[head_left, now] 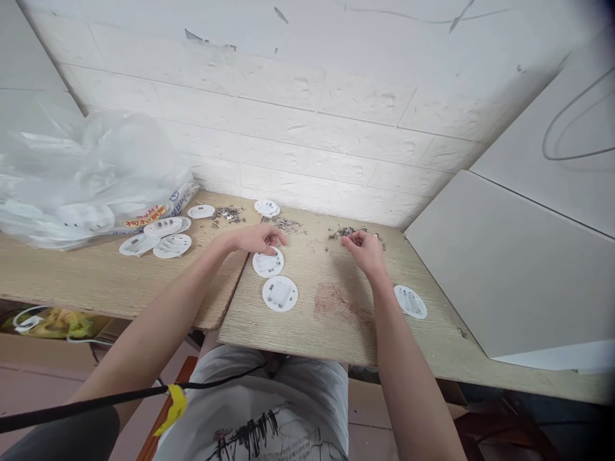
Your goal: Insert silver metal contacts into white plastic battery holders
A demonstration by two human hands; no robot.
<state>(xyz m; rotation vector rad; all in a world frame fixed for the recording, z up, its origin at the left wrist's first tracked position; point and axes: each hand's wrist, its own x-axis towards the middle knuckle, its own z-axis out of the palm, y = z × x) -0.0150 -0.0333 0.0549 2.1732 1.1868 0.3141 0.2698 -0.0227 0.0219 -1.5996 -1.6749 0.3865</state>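
My left hand (262, 239) hovers at the top edge of a round white plastic battery-holder disc (268, 264), thumb and bent forefinger a little apart. Whether the thumb touches the disc I cannot tell. Just below lies a second white disc (280, 294) with small metal pieces in it. My right hand (366, 251) is at the near side of a pile of small metal pieces (346, 232), thumb and forefinger pinched together. Anything between those fingertips is too small to make out. Another small metal pile (287, 225) lies behind my left hand.
A clear plastic bag (96, 173) of discs stands at the left, with several loose discs (172, 246) before it. Further discs lie at the back (266, 207) and right (410, 301). White panels (528, 269) lean over the right side. A black cable (216, 384) crosses my lap.
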